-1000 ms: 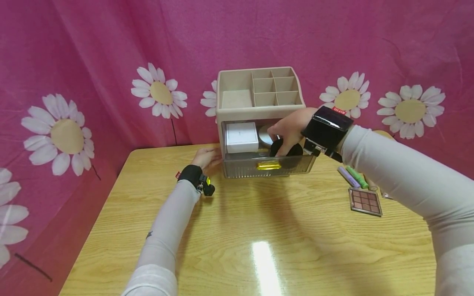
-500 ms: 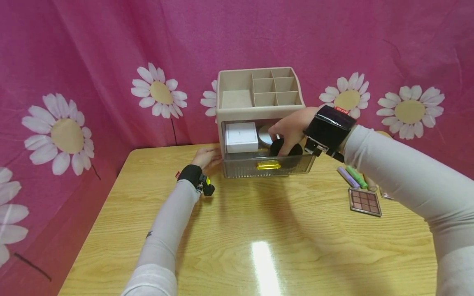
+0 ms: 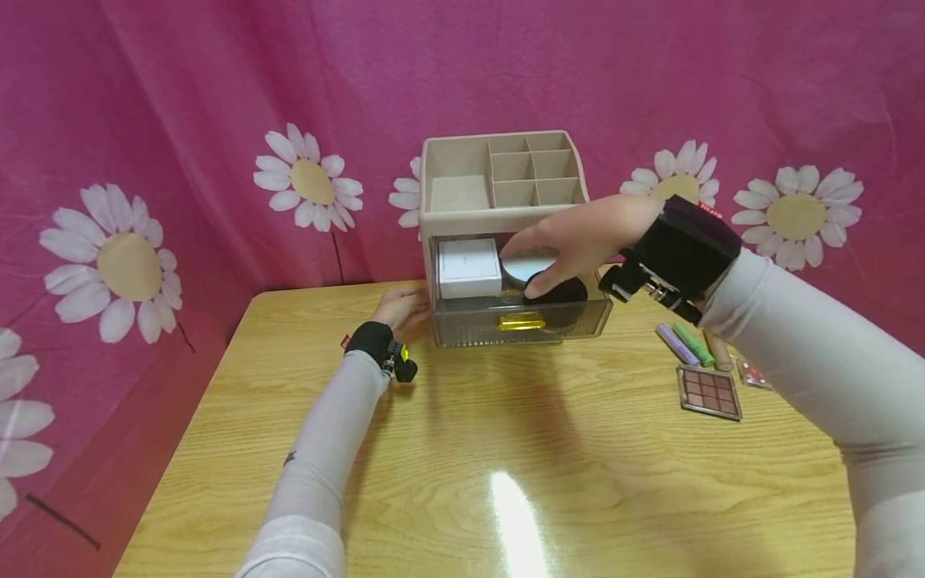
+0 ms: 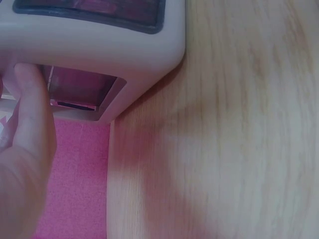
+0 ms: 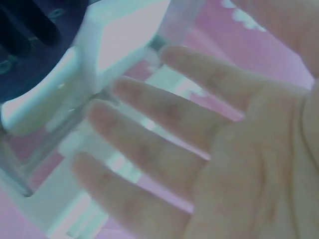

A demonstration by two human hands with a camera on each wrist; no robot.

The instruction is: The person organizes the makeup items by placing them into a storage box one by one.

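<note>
Right hand (image 3: 578, 237), fingers spread and empty, over the open drawer (image 3: 520, 321); left hand (image 3: 405, 307), fingers straight, rests against the organizer (image 3: 462, 210) at the table's (image 3: 462, 449) far edge.

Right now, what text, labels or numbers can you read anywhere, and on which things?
None can be read.
White box in the drawer: faint mark on top, too small.
Red tag on the right wrist strap: blurred.
Eyeshadow palette: no lettering visible.

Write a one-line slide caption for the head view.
Right hand open above the organizer's pulled-out drawer; left hand rests against the beige organizer.
</note>
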